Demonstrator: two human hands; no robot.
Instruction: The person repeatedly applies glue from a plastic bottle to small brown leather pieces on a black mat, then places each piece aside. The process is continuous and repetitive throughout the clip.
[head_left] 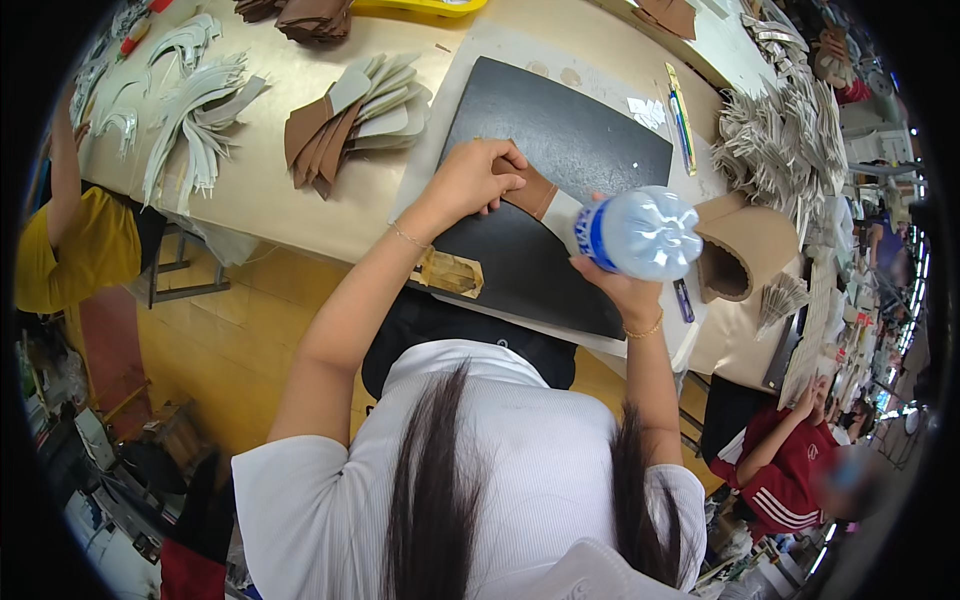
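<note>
My left hand (478, 182) has its fingers curled closed at the edge of a brown leather piece (532, 190) lying on a black board (540, 110). A pale grey-white piece (563, 215) adjoins the leather and runs beneath the bottle. My right hand (622, 284) grips a clear plastic bottle (650, 235) with a blue label. Its base faces up toward me, and its neck is hidden. Whether the bottle touches the pale piece I cannot tell.
A fanned stack of brown and pale pieces (345, 125) lies left of the board, with pale curved strips (205, 120) beyond. To the right stand a rolled tan cardboard (765, 245) and a heap of pale strips (780, 140). Two co-workers sit at the sides, in a yellow shirt (90, 250) and red jacket (790, 470).
</note>
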